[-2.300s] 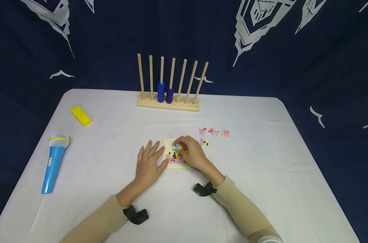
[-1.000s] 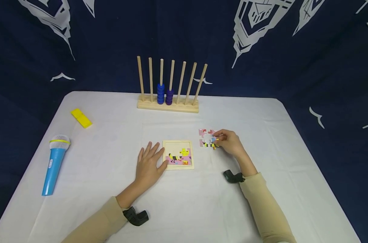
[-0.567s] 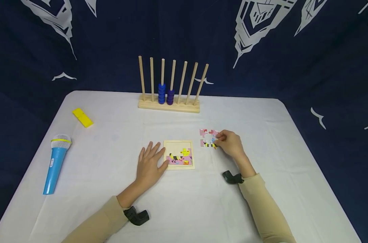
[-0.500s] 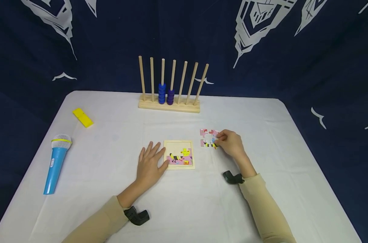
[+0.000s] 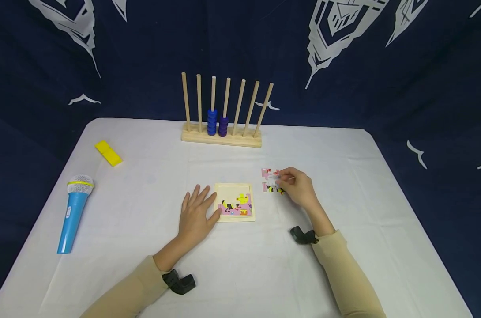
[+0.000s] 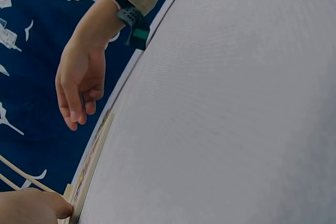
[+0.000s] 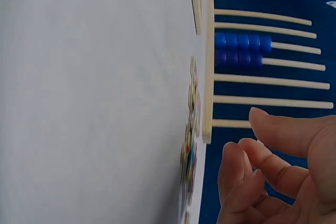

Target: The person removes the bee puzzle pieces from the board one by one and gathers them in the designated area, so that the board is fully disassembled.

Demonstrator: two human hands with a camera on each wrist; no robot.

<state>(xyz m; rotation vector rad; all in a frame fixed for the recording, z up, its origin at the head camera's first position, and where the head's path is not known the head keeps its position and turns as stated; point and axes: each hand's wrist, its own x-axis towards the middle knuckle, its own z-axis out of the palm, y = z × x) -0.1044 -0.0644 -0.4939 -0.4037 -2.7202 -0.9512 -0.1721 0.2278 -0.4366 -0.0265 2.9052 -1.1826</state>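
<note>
Pale wooden puzzle frame (image 5: 227, 193) roughly centre, left hand (image 5: 195, 219) splayed, thumb on the frame's left rim, right hand (image 5: 298, 187) kinda half-curled, gripping nothing, over knobbly pink jigsaw bits (image 5: 266, 173) to the right

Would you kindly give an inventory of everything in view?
table: one, white-covered, centre
backdrop: one, navy and white, behind table
peg rack: one, pale wood, far edge
bead stacks: two, blue and purple, on peg rack
puzzle tray: one, pale wood, middle
fitted puzzle pieces: several, pink and yellow, tray's near part
loose pieces: several, mostly pink, right of tray
microphone: one, blue, left side
block: one, yellow, beyond microphone
sleeves: two, tan, near edge
wrist devices: two, black, sleeve ends
left hand: one, against tray
right hand: one, by loose pieces
</note>
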